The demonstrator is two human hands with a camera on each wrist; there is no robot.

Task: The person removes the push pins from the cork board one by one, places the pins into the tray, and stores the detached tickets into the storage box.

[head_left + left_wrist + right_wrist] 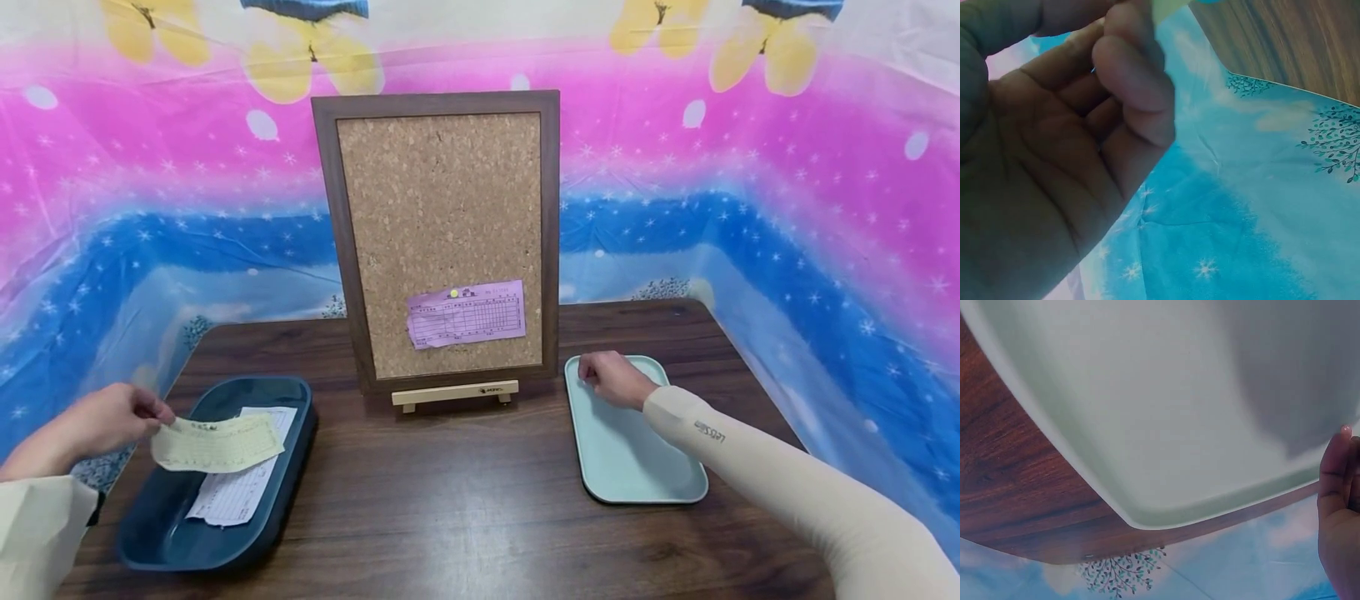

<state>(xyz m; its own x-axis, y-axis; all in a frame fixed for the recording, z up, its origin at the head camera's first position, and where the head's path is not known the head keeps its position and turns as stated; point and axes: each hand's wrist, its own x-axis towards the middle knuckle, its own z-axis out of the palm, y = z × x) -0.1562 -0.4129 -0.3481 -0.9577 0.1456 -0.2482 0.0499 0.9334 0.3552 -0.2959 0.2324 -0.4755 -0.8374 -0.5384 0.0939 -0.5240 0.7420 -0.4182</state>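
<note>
My left hand (112,421) pinches one end of a pale yellow receipt slip (217,442), held above a dark blue tray (142,542). Under it a white receipt slip (236,492) lies in that tray. In the left wrist view the curled fingers (1135,81) show, with a bit of yellow at the top edge. Over the far left part of a pale green tray (637,458) is my right hand (617,377), its fingers bent. Whether those fingers hold anything small is hidden. The right wrist view catches only part of this hand (1339,519) at its edge.
A framed cork board (442,192) stands on a small wooden easel (455,392) between the trays. A purple receipt slip (468,321) hangs low on it by a yellow pushpin (453,293). Patterned cloth (750,125) surrounds the brown table (420,517).
</note>
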